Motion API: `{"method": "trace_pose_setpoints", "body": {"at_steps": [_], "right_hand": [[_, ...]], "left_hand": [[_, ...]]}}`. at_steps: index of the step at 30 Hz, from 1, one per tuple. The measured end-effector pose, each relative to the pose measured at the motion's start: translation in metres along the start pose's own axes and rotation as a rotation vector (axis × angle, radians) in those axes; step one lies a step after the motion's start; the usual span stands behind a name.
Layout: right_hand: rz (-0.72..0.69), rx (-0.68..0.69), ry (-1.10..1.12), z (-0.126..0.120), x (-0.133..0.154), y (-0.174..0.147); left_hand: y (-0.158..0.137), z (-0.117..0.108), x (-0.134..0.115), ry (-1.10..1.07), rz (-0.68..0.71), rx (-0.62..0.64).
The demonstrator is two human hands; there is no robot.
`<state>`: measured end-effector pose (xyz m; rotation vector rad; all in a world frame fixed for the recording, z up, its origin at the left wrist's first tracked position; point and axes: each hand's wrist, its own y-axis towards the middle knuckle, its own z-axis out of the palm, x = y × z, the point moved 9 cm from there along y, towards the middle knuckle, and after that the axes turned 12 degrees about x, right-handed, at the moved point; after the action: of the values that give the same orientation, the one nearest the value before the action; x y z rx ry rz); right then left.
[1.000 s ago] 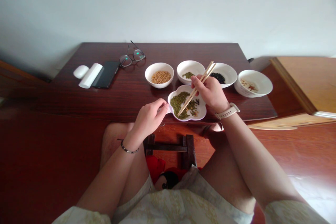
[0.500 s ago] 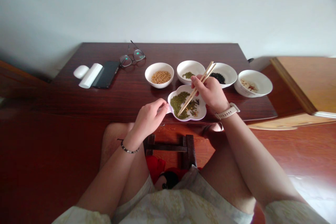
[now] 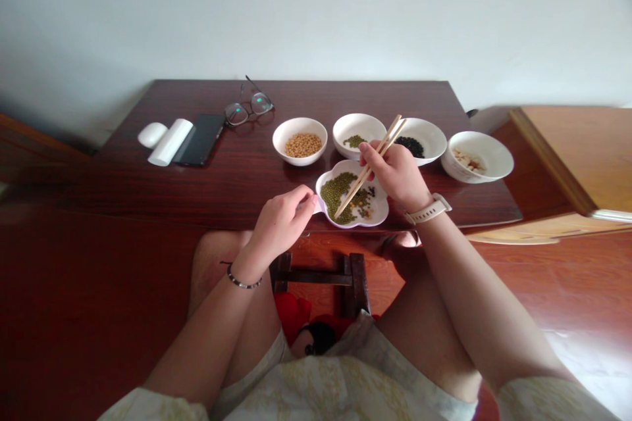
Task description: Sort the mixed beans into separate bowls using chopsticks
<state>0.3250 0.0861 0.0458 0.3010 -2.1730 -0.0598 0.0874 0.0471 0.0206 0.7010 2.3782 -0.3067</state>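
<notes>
My left hand (image 3: pixel 284 218) is closed on the short handle of a white, flower-shaped dish (image 3: pixel 381 214) at the table's front edge. Green beans (image 3: pixel 333 192) fill the dish's left side, with a few dark and yellowish bits to the right. My right hand (image 3: pixel 397 171) grips a pair of wooden chopsticks (image 3: pixel 368 171), their tips down among the green beans. Whether the tips pinch a bean is too small to tell. Behind the dish stand a bowl with some green beans (image 3: pixel 359 120) and a bowl of black beans (image 3: pixel 434 138), partly hidden by my right hand.
A bowl of yellow soybeans (image 3: pixel 299 123) stands left of the others, and a bowl with pale pieces (image 3: pixel 496 158) at the right. Eyeglasses (image 3: pixel 249 110), a black phone (image 3: pixel 202 138), a white cylinder (image 3: pixel 170 143) and a rounded white case (image 3: pixel 152 135) lie on the dark table's (image 3: pixel 237 184) left.
</notes>
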Motion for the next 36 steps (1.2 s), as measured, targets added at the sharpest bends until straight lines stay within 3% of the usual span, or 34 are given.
{"method": "trace_pose_setpoints", "body": {"at_steps": [36], "right_hand": [[0.014, 0.000, -0.005, 0.0005, 0.0018, -0.0005]], "left_hand": [[-0.0004, -0.0011, -0.0025, 0.013, 0.003, 0.003]]}}
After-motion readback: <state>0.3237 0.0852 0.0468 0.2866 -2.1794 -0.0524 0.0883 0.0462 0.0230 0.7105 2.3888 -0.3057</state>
